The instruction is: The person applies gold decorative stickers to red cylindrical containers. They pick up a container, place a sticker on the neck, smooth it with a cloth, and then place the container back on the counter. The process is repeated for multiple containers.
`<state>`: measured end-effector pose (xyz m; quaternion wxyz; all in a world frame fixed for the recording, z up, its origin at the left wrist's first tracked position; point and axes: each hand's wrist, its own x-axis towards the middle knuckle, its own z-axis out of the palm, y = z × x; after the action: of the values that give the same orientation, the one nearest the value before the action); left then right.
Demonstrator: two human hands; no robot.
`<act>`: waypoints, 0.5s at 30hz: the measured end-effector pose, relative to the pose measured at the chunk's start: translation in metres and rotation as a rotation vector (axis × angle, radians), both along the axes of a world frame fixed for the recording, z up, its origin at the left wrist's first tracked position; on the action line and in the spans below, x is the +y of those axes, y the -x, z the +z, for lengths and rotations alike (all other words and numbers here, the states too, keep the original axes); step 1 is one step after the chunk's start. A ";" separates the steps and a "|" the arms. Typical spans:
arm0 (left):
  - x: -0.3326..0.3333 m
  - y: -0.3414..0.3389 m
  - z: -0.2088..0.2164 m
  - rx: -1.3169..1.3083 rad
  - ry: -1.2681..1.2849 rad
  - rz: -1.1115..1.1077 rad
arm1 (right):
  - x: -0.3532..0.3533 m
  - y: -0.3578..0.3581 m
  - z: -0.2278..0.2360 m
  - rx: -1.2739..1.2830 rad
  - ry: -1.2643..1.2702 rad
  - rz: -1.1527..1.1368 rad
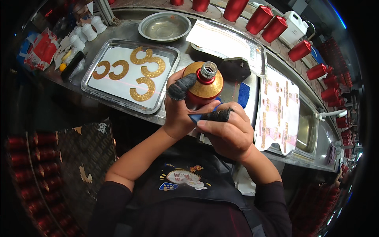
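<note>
My left hand [176, 112] is wrapped round a red bottle [197, 102], upright and tilted a little, with an uncapped clear glass mouth. A gold curved label [211, 90] covers its shoulder. The left thumb, in a black finger cover, presses on the side of that shoulder. Close below the bottle, my right hand [233, 132] pinches a small blue flat piece [195, 118], perhaps a scraper; most of it is hidden by the fingers. A black cover is on a right finger too. Left of the bottle, several gold C-shaped labels [119, 70] lie on white sheet in a metal tray [114, 102].
Behind are a round metal basin [164, 27] and a tray with white sheets [221, 39]. A black block [237, 68] and blue cloth [244, 94] sit right of the bottle. Farther right lie a label sheet [276, 114] and a sink [308, 130]. Red bottles [259, 19] line the conveyor.
</note>
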<state>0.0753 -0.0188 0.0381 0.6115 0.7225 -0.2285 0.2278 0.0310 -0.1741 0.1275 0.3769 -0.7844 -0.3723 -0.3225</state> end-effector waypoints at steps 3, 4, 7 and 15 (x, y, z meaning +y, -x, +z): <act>-0.013 0.003 0.001 0.005 0.056 0.094 | 0.008 -0.004 -0.002 -0.098 -0.020 -0.223; -0.015 0.004 0.003 0.027 0.086 0.109 | 0.009 -0.003 -0.001 -0.139 0.064 -0.140; -0.012 0.005 0.009 0.110 0.168 0.030 | 0.013 -0.008 0.006 -0.099 0.080 0.125; 0.021 -0.001 0.002 0.133 -0.079 -0.110 | -0.010 0.015 0.004 0.466 -0.289 0.077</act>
<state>0.0765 0.0020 0.0403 0.6080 0.7459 -0.2353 0.1362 0.0163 -0.1837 0.1316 0.5724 -0.7609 -0.2551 -0.1684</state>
